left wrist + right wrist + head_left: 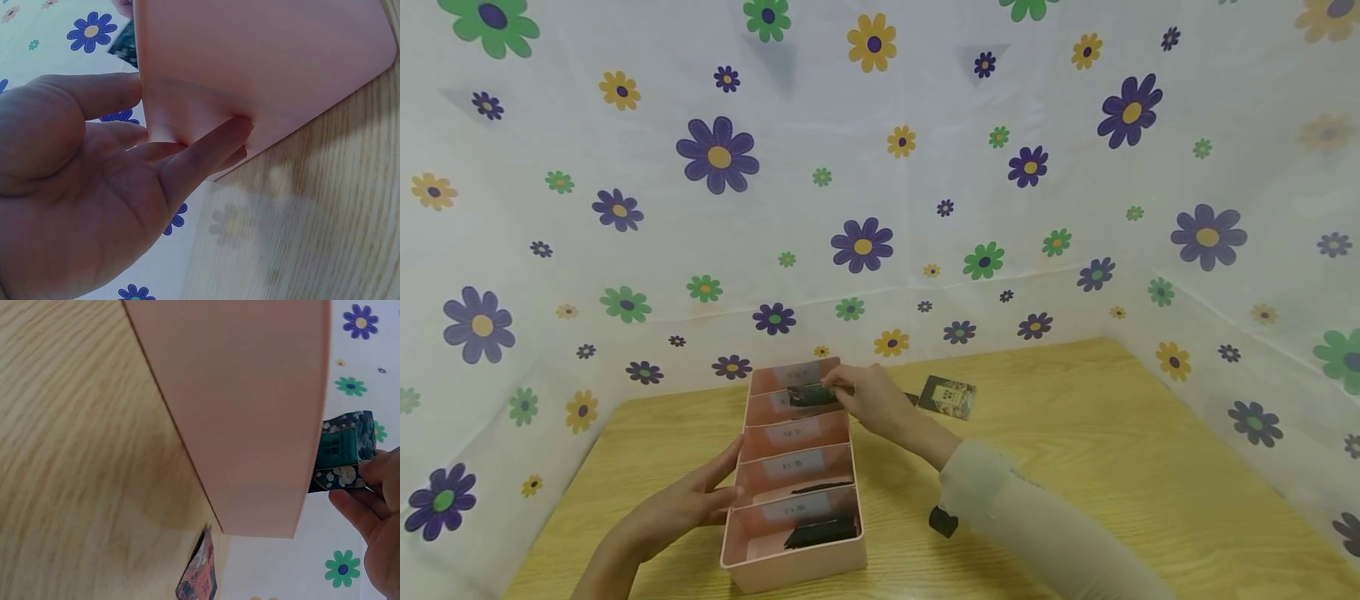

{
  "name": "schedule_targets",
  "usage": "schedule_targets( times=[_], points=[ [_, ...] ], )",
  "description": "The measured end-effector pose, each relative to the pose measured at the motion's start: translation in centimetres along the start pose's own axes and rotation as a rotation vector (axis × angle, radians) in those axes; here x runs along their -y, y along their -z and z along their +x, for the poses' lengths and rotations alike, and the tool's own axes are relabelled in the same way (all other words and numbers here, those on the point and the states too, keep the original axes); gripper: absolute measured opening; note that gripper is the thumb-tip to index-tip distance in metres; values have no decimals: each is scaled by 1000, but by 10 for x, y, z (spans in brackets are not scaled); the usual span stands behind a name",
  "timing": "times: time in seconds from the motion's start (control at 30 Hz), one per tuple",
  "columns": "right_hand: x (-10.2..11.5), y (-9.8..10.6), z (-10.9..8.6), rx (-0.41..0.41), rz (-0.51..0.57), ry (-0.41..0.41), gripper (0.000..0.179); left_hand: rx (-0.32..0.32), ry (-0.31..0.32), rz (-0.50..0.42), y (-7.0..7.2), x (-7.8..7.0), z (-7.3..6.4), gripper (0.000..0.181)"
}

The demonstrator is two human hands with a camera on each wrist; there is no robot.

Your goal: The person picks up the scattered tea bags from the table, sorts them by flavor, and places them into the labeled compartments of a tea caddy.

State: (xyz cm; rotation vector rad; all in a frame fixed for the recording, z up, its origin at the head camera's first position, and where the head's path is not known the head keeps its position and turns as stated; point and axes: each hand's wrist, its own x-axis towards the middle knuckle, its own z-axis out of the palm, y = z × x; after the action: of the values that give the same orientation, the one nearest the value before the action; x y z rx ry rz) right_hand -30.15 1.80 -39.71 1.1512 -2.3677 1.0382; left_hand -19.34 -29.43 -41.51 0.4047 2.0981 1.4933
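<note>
A dark packet [811, 395] with a floral print and a green label lies at the fingertips of the right hand [880, 407], one end within the grip and the rest sticking out leftward over the pink box [797, 569]. It is toward the far end, in front of the second label from the back; how deep it sits there I cannot tell. The right thumb and fingers are closed in a pinch on the packet's edge, with only its thickness between them. The left hand [673, 507] holds nothing in its grasp: its fingers are extended, tips pressed against the box's left outer wall, the thumb touching the rim. Inside the box, a black packet [823, 532] leans in the nearest of five labelled compartments, and a thin dark edge [822, 487] shows in the next one back. On the wooden table [1112, 475], right of the box and beyond the right forearm, lies a dark packet with a pale label [947, 397]. A small black object [943, 522] shows beside the pale sleeve [1037, 517]. Flower-printed cloth [910, 183] surrounds the table's back and sides.
</note>
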Motion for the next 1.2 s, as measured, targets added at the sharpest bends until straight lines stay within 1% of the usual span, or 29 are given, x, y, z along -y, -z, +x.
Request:
schedule_targets(
  times=[0.23, 0.37, 0.47, 0.67, 0.73, 0.8, 0.87, 0.93, 1.03, 1.1, 1.17, 1.2],
  points=[
    [-4, -9, -5, 136, -131, 32, 17, 5, -10, 9, -1, 1, -1, 81],
    [-8, -11, -7, 212, -195, 53, 24, 5, -10, 14, -1, 1, -1, 81],
    [-11, -13, -8, 262, -220, 48, 29, 3, -7, 19, 0, 1, -1, 80],
    [-10, -12, -7, 324, -236, 30, 32, 6, -8, 13, 0, 2, 0, 80],
    [-9, -10, -8, 356, -246, 16, 34, 5, -8, 12, 0, 1, 0, 80],
    [-9, -9, -8, 385, -234, 5, 36, 4, -8, 12, -1, 1, 0, 80],
    [-10, -6, -10, 411, -190, -9, 39, 4, -7, 12, -1, 1, 0, 80],
    [-14, -1, -12, 428, -98, -45, 40, 4, -7, 13, -1, 1, 0, 79],
    [-19, 11, -16, 440, 103, -139, 42, 6, -7, 13, -1, 2, 0, 79],
    [-21, 21, -19, 441, 241, -221, 44, 5, -5, 13, 0, 2, 1, 80],
    [-23, 30, -21, 425, 319, -267, 45, 3, -3, 12, 0, 1, 0, 80],
    [-23, 34, -23, 417, 339, -280, 46, 2, -2, 10, 0, 1, 0, 80]
  ],
)
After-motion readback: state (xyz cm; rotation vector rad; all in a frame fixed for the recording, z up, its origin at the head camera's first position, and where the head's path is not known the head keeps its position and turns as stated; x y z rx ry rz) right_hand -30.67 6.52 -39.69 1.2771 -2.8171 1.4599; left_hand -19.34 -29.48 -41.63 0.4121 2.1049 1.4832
